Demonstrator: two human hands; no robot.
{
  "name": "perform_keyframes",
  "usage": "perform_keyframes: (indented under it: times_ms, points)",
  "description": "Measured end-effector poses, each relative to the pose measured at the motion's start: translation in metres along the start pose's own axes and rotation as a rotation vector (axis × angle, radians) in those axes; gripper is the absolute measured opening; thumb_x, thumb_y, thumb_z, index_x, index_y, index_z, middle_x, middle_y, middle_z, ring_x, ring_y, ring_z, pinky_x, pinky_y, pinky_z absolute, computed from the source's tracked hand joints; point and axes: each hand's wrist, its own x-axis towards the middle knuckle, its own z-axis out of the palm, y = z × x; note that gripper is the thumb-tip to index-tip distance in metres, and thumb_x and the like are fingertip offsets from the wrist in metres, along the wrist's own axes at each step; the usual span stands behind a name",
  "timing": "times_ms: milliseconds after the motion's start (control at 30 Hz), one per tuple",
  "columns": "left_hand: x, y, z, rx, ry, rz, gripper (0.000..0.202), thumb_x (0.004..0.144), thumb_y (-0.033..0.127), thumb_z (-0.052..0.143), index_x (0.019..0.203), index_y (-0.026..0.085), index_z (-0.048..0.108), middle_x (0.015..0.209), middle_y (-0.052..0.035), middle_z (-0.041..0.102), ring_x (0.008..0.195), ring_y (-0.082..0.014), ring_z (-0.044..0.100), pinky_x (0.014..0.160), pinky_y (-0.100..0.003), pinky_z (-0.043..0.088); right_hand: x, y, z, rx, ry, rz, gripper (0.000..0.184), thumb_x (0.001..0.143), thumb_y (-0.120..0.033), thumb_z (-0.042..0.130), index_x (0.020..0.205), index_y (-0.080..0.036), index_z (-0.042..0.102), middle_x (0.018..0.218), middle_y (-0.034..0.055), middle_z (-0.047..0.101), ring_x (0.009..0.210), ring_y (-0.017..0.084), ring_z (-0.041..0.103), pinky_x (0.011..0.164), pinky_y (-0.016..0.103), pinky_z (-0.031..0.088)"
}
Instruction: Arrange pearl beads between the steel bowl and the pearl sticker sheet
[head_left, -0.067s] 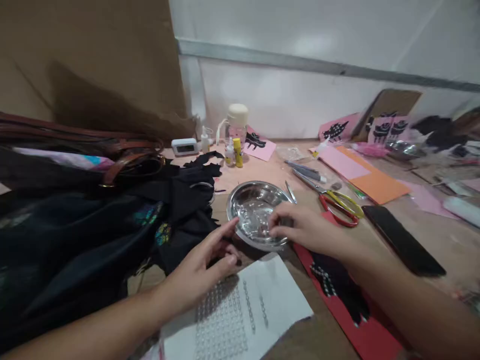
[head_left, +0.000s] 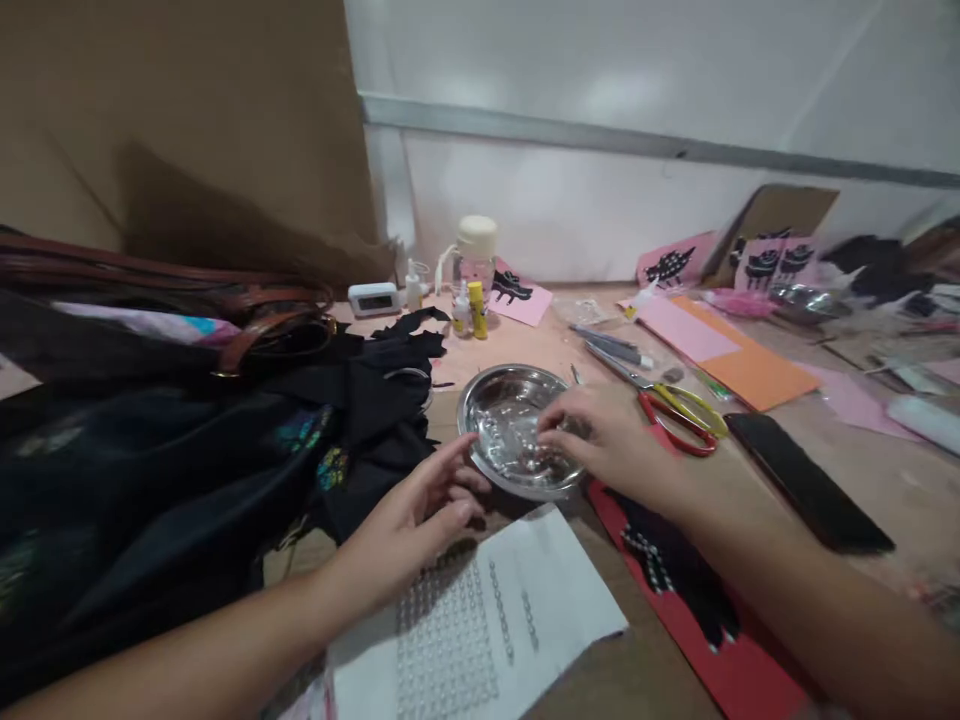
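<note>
1. Rhinestone sheet (head_left: 480,630): white backing with rows of small clear studs, lying nearest on the worktop (head_left: 900,480), just below the left hand.
2. Left hand (head_left: 420,515): palm down, fingers loosely spread, fingertips reaching to the near-left rim of the dish. The grip is holding nothing.
3. Steel dish (head_left: 499,410): round and shallow, sitting at the centre between both hands, with small glinting pieces inside.
4. Right hand (head_left: 607,440): wrist raised, coming over the far-right rim, fingers curling down into the dish. The fingertips are drawing together, but I cannot tell whether the grip is pinching a piece.
5. Handling note, as a judgement: the left fingers are best bracing the rim so the light dish is not sliding, while the right fingertips are working lightly on one piece at a time.
6. Red card (head_left: 750,680): carrying a black cut-out, lying under the right forearm.
7. Scissors (head_left: 679,410) and phone (head_left: 806,485): lying beyond, to the right.
8. Black fabric (head_left: 187,470): heaping up on the left.
</note>
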Motion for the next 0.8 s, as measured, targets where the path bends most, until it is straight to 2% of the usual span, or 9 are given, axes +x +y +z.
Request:
perform_keyframes:
  times_ms: [67,100,167,233,333,467,600,700,800]
  points:
    - [0.005,0.004,0.002,-0.008,0.017,0.007,0.059,0.09,0.046,0.068,0.138,0.022,0.044,0.09,-0.0022,0.064,0.084,-0.017,0.058,0.078,-0.032,0.043,-0.001,-0.012,-0.001,0.046,0.077,0.014,0.008,0.087,-0.018,0.064,0.083,-0.021,0.07,0.086,0.0023,0.073,0.084,0.018,0.064,0.079,0.031,0.049]
    - [0.006,0.005,0.003,-0.003,0.022,0.002,0.053,0.09,0.044,0.069,0.131,0.02,0.047,0.082,-0.0001,0.062,0.079,-0.0158,0.056,0.074,-0.03,0.042,-0.004,-0.018,-0.001,0.102,0.068,0.03,0.008,0.086,-0.019,0.064,0.082,-0.022,0.07,0.085,0.0014,0.073,0.082,0.017,0.065,0.077,0.03,0.049]
    - [0.006,0.005,0.003,0.007,0.03,-0.008,0.042,0.088,0.041,0.07,0.117,0.019,0.051,0.078,0.0021,0.059,0.074,-0.0139,0.054,0.069,-0.028,0.041,-0.013,-0.031,0.001,0.243,-0.03,0.099,0.006,0.084,-0.022,0.067,0.079,-0.023,0.069,0.08,-0.0003,0.072,0.076,0.016,0.064,0.072,0.028,0.048]
    - [0.005,0.004,0.003,0.019,0.032,-0.009,0.035,0.086,0.037,0.071,0.108,0.018,0.051,0.08,0.0026,0.057,0.073,-0.013,0.053,0.069,-0.028,0.041,-0.027,-0.038,0.005,0.371,-0.193,0.183,0.006,0.082,-0.025,0.068,0.077,-0.022,0.068,0.076,-0.0007,0.071,0.072,0.015,0.064,0.068,0.027,0.048]
    - [0.002,0.001,0.003,0.066,0.03,0.015,0.03,0.086,0.032,0.069,0.107,0.018,0.052,0.084,0.0018,0.057,0.076,-0.013,0.053,0.071,-0.029,0.042,-0.044,-0.034,0.011,0.447,-0.364,0.25,0.008,0.083,-0.027,0.069,0.08,-0.021,0.066,0.079,0.0008,0.071,0.074,0.016,0.064,0.068,0.028,0.048]
    - [0.002,-0.002,0.002,0.145,-0.011,0.044,0.028,0.089,0.031,0.064,0.112,0.018,0.052,0.086,0.0009,0.056,0.079,-0.0141,0.054,0.074,-0.031,0.044,-0.043,-0.014,0.023,0.517,-0.27,0.236,0.011,0.083,-0.029,0.07,0.08,-0.02,0.064,0.08,0.0008,0.068,0.075,0.015,0.062,0.07,0.029,0.047]
    - [0.003,-0.003,0.003,0.207,-0.022,0.078,0.029,0.091,0.032,0.062,0.115,0.018,0.051,0.089,0.0,0.058,0.083,-0.0155,0.057,0.079,-0.034,0.045,-0.025,-0.007,0.032,0.674,-0.215,0.115,0.014,0.081,-0.03,0.073,0.079,-0.02,0.063,0.082,0.0028,0.069,0.078,0.016,0.063,0.074,0.031,0.048]
    - [0.003,-0.005,0.003,0.212,-0.019,0.081,0.03,0.092,0.033,0.061,0.116,0.018,0.05,0.088,0.0007,0.057,0.081,-0.0143,0.057,0.078,-0.032,0.045,-0.034,-0.014,0.013,0.646,-0.126,0.045,0.013,0.085,-0.031,0.073,0.081,-0.021,0.065,0.087,0.0034,0.071,0.084,0.017,0.067,0.077,0.032,0.051]
    - [0.004,-0.006,0.003,0.235,-0.015,0.08,0.03,0.092,0.033,0.061,0.116,0.018,0.05,0.089,0.0006,0.057,0.081,-0.0142,0.057,0.078,-0.032,0.045,-0.078,-0.016,-0.025,0.431,-0.031,-0.003,0.008,0.089,-0.03,0.071,0.083,-0.025,0.069,0.089,0.0029,0.074,0.087,0.018,0.07,0.079,0.031,0.054]
